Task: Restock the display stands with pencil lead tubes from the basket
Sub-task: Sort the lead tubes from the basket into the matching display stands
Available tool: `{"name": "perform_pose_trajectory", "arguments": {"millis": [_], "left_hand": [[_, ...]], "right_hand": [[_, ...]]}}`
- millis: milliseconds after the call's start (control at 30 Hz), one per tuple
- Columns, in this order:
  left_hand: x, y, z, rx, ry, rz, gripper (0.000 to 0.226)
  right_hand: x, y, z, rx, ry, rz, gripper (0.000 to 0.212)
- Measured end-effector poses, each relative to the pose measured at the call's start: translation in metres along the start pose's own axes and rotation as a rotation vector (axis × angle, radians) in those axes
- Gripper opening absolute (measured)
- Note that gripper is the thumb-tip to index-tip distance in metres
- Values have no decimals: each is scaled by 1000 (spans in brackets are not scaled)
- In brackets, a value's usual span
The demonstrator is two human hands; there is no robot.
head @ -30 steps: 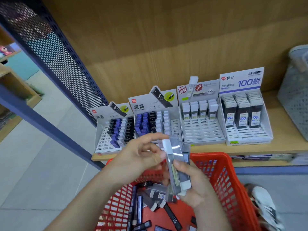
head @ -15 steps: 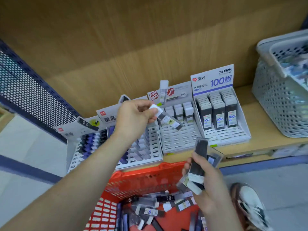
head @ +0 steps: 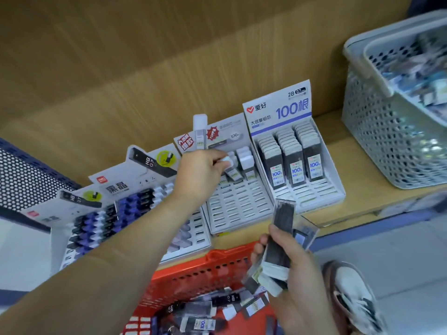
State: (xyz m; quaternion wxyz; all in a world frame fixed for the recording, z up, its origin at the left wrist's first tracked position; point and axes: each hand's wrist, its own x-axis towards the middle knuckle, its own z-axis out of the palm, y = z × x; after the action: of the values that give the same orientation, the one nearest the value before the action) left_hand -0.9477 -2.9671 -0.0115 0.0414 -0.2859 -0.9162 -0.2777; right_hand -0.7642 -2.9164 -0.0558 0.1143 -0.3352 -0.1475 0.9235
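Reaching out to the shelf in the head view (the only view we are getting), the left hand [head: 203,172] is pinching one white-capped lead tube [head: 231,169] by its top. The tube is leaning a bit, and its bottom end is going down at a slot in the grey display stand [head: 239,209], right beside the few tubes standing in the back rows. The right hand [head: 290,269] is hanging lower down, just above the red basket [head: 205,269], and its fingers are curling round a small bunch of tubes [head: 281,238]. More loose tubes [head: 205,308] are lying at the bottom of that basket.

This is looking like the putting-in step. I am guessing lots of the job is left, since most slots in this stand are showing empty. Next, the left hand is going to need to stand the tube straight, let go, then take another from the bunch and find the next free slot.
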Motion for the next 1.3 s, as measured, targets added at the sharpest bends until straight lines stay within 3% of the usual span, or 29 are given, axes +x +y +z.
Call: {"name": "perform_pose_trajectory", "arguments": {"millis": [167,333,433,533,700,800,900,1000,1100,1233,1300], "left_hand": [[-2,-6,2,128,-71,103,20],[1,-14,15,176,-39,201,20],[7,-13,21,129,17,161,20],[8,-10,25,179,20,168,10],[6,-6,20,256,19,181,12],[-21,13,8,54,-166,-26,20],[-70,36,-11,-465,-365,-289,27],[-111,40,-24,-675,-470,-325,34],[-137,34,-27,-603,-408,-310,49],[-150,31,-34,-771,-256,-463,24],[-152,29,-36,-885,-157,-522,17]], "right_hand": [[0,1,-4,-4,15,32,29],[-1,2,-7,12,-3,35,29],[-2,2,-5,-21,0,22,32],[-3,1,-1,-17,-14,-23,22],[-2,6,-3,-20,5,-31,45],[0,7,-3,-41,-5,-61,52],[-1,11,1,-101,-29,-105,48],[-5,14,5,-110,-54,-108,47],[-12,16,9,-218,-73,-116,46],[-16,23,12,-311,-132,-140,52],[-19,25,12,-317,-169,-117,43]]}}
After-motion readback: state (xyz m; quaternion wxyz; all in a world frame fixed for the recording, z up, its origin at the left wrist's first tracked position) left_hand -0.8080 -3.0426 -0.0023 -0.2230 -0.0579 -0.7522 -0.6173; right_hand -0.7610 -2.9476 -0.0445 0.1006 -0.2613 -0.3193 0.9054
